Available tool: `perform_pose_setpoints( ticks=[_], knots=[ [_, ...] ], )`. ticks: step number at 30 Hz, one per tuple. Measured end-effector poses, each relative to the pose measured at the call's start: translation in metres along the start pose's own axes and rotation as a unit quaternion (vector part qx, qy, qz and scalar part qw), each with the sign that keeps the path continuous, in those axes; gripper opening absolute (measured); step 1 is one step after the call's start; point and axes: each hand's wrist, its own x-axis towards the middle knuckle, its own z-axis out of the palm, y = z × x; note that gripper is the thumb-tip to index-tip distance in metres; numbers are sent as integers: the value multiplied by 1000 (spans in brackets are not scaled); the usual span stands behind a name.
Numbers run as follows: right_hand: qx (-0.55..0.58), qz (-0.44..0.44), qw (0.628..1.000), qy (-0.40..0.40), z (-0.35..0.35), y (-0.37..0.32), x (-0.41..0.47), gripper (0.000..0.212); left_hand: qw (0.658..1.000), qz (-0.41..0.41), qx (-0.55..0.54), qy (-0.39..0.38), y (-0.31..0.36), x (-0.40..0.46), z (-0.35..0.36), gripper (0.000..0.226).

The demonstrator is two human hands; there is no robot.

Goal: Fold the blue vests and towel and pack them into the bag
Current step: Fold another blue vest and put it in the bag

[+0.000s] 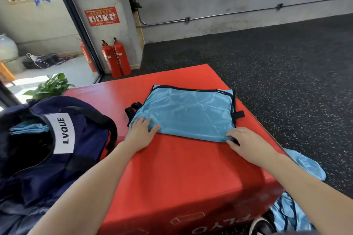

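1. Head view, centre of the frame: one blue vest (pixel 188 114) lies folded into a flat rectangle on the red box top (pixel 172 168), which serves as the tabletop here.
2. Left hand (pixel 140 133) lies flat, fingers straight, pressing the vest's near left corner; right hand (pixel 248 144) sits at the near right corner with fingertips curled onto the hem, seemingly pinching it, though the pinch is partly hidden.
3. Step in hand, as I judge it: the fold on this vest is nearly finished and the hands are smoothing or about to gather it.
4. Next move likely calls for either one more fold or sliding both hands under the bundle, keeping it flat, and carrying it left into the bag (pixel 47 145).
5. That navy bag stands open at the left of the frame, with one light-blue folded piece (pixel 28 129) already showing inside.
6. Count: one vest on the box; one piece in the bag; loose blue fabric (pixel 305 164) at lower right, two patches visible, number of garments unclear. No towel can be told apart.
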Motion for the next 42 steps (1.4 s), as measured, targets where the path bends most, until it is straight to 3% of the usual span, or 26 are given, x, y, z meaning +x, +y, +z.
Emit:
perform_pose_setpoints(
  ticks=[5,8,13,19,24,28,30,35,39,42],
  knots=[
    [-68,25,997,-32,-11,-6,13,19,998,42,17,-52,-1,53,-8,74],
    [-101,42,993,-44,-13,-13,17,22,997,58,18,-48,7,59,-9,61],
    [-129,45,987,-83,-19,-42,16,22,995,87,-57,-2,25,12,-9,53],
    [-101,1,986,-134,-15,-129,16,23,990,109,-88,9,16,-80,-17,51],
    [56,16,987,-150,4,-210,6,25,990,73,-111,42,-7,-157,-31,46],
    [318,23,934,-162,10,-249,-10,18,988,53,-124,74,-17,-183,-47,41],
    [347,12,927,-141,8,-247,-12,12,987,48,-133,79,-20,-193,-50,38],
    [180,-1,978,-105,-7,-185,-14,16,983,47,-166,59,-20,-204,-40,23],
    [46,-1,994,-102,-17,-122,-26,18,987,92,-131,23,-6,-206,-33,24],
    [43,-4,995,-91,-23,-86,-41,35,985,135,-110,-4,-1,-208,-28,25]
  ],
)
